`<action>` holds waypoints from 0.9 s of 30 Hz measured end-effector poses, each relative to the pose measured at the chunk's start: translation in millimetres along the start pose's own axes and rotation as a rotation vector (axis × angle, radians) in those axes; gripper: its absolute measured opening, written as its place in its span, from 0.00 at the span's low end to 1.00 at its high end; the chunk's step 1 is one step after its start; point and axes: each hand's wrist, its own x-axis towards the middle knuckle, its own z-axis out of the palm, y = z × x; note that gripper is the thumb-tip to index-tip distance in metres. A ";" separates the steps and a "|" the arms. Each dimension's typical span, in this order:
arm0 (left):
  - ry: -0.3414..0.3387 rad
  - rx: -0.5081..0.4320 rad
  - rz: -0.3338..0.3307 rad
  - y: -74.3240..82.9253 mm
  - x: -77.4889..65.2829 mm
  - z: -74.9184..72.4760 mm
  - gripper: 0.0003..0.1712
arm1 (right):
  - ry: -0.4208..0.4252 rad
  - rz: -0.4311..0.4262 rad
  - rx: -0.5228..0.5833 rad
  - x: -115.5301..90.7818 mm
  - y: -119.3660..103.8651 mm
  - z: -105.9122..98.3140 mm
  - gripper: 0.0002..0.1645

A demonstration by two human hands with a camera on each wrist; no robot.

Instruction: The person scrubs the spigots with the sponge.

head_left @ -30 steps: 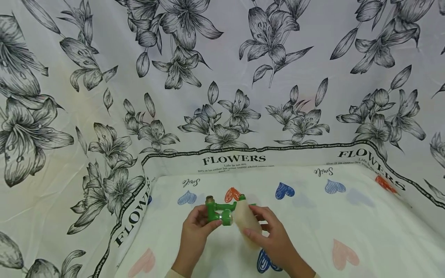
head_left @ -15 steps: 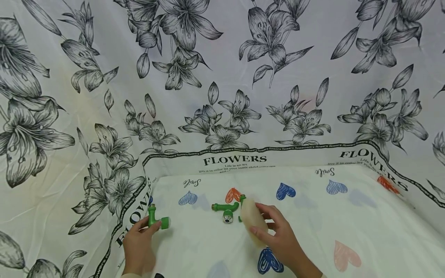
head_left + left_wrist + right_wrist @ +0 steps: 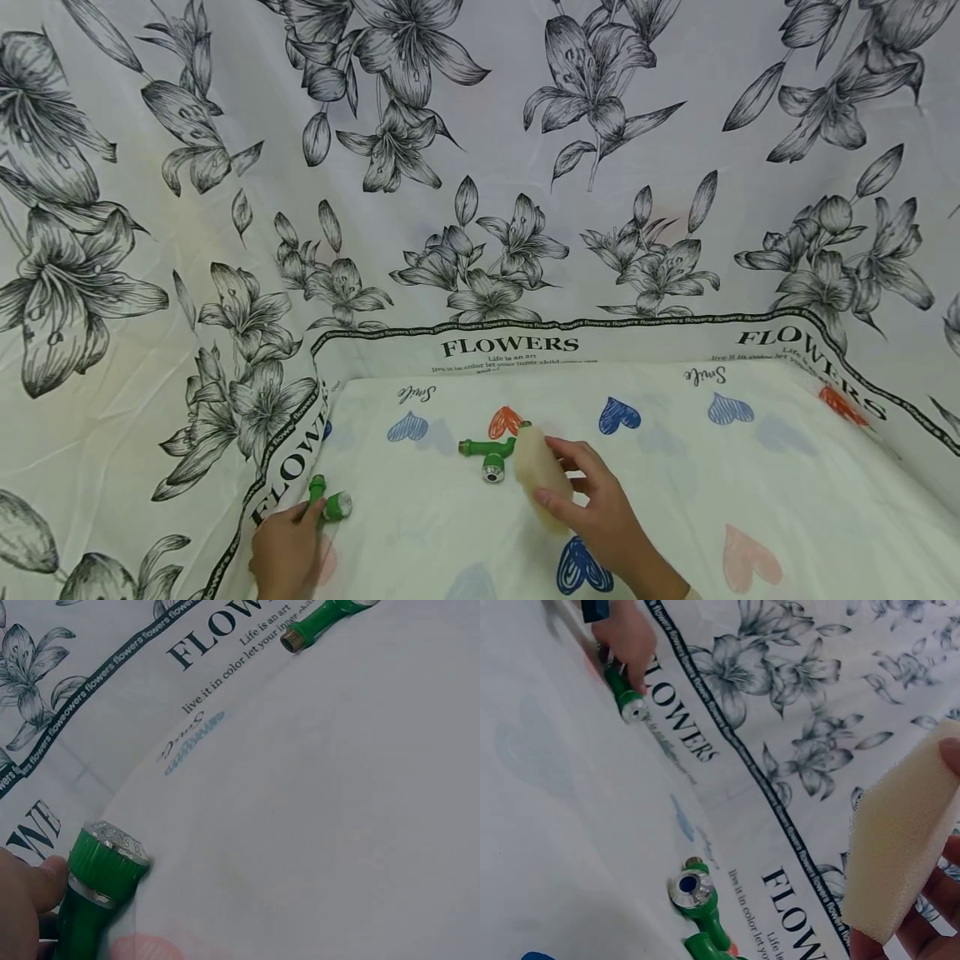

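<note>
My left hand (image 3: 283, 552) grips a green faucet (image 3: 334, 507) at the left side of the cloth. In the left wrist view the thumb lies beside this faucet's ribbed green and clear knob (image 3: 109, 855). My right hand (image 3: 600, 508) holds a thick cream sponge (image 3: 542, 479) between thumb and fingers, tilted over the cloth. Just left of the sponge lies a second green faucet (image 3: 487, 448), its brass threaded end pointing left. A small green tip (image 3: 525, 426) shows above the sponge; whatever it belongs to is mostly hidden behind the sponge.
A white cloth (image 3: 660, 475) printed with hearts covers the work surface. Behind it and on the left hangs a flower-printed curtain (image 3: 495, 100) with a black border band (image 3: 637, 322).
The left hand has carried its faucet from beside the sponge to the far left and lower down, near the cloth's edge. The right hand and sponge have barely moved.
</note>
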 end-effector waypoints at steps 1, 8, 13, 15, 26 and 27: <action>-0.006 0.020 -0.002 0.6 0.7 1.2 0.35 | 0.003 -0.002 -0.006 0.0 0.0 -1.1 0.36; 0.025 -0.105 0.063 43.4 -11.6 16.9 0.29 | 0.053 -0.014 -0.052 -0.5 6.4 -14.0 0.36; 0.094 -0.303 0.334 98.2 -34.2 39.9 0.25 | 0.075 -0.034 -0.071 -1.4 8.7 -26.9 0.36; 0.071 -0.367 0.395 118.0 -43.4 52.1 0.27 | 0.090 -0.044 -0.085 -2.8 9.6 -33.4 0.36; -0.176 -0.538 0.442 190.3 -97.3 125.4 0.33 | 0.209 -0.139 -0.135 -8.3 9.3 -77.5 0.34; -0.187 -0.537 0.449 191.0 -100.0 132.8 0.34 | 0.217 -0.135 -0.130 -9.2 9.0 -78.9 0.34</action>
